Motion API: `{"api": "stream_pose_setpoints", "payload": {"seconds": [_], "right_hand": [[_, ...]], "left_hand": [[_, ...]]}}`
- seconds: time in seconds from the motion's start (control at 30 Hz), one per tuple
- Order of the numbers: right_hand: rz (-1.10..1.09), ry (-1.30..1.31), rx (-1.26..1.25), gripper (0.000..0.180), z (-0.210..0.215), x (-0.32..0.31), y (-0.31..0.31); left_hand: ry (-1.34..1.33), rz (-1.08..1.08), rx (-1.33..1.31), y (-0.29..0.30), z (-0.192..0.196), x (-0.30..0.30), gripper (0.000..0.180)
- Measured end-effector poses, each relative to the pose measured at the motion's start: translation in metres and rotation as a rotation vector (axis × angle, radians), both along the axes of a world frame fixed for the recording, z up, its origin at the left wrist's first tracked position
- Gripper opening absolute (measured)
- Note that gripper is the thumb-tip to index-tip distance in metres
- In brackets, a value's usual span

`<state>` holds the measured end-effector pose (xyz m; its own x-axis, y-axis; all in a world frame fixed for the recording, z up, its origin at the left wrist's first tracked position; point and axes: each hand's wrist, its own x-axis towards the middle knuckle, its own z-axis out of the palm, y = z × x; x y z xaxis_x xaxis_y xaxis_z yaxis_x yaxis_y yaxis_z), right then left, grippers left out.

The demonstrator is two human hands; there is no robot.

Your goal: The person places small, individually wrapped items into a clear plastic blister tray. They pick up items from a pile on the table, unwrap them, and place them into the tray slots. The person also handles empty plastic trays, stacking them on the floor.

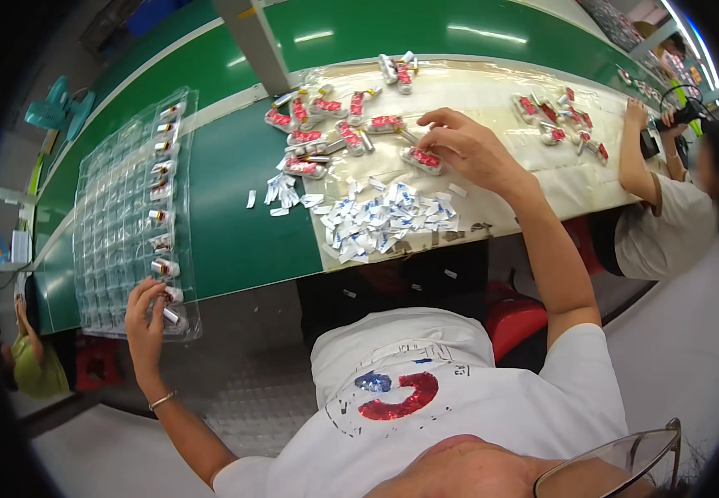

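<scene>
My left hand [144, 318] is at the near end of a clear plastic tray [110, 224] with many pockets. Its thumb and fingers are curved but apart, with the tips beside a small white, silver-capped piece [174, 295] in the tray's right-hand column. Several similar pieces lie along that column. Over the table, my right hand [480, 156] has bent, spread fingers. Its thumb side is close to a small clear-wrapped packet with a red label [421, 160]; whether it touches the packet is hard to tell. More such packets [349, 135] lie in a pile to its left.
A heap of small white paper slips with blue print [384, 217] lies near the table edge. Another group of red-labelled packets [563, 120] is to the right, near a co-worker's arm [640, 158]. A grey post [255, 46] rises behind the pile. A teal fan [60, 108] stands far left.
</scene>
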<state>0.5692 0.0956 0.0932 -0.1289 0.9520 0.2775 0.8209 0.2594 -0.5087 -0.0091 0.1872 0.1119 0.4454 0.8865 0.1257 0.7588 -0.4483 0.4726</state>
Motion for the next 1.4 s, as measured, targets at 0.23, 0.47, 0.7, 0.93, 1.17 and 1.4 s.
{"api": "stream_pose_setpoints", "payload": {"seconds": [0.23,0.47,0.7,0.93,1.17,1.4], "right_hand": [[-0.044,-0.043,0.116,0.015,0.000,-0.002,-0.006],[0.159,0.332,0.033,0.025,0.041,-0.052,-0.019],[0.110,0.776,-0.063,0.021,0.038,-0.061,-0.039],[0.051,0.804,-0.126,0.019,0.032,-0.062,-0.040],[0.058,0.964,-0.152,0.018,0.025,-0.078,-0.038],[0.045,0.441,0.204,0.010,0.016,-0.078,-0.036]], "left_hand": [[-0.286,0.001,0.040,-0.021,0.024,0.087,0.028],[-0.947,-0.319,-0.371,-0.048,0.005,0.281,0.052],[-1.027,-0.461,-1.073,-0.045,-0.014,0.331,0.052],[-1.248,-0.320,-1.227,-0.054,-0.021,0.322,0.035],[-1.146,-0.246,-1.088,-0.060,-0.018,0.314,0.023],[-1.007,-0.073,-1.009,-0.058,-0.020,0.310,0.019]]}}
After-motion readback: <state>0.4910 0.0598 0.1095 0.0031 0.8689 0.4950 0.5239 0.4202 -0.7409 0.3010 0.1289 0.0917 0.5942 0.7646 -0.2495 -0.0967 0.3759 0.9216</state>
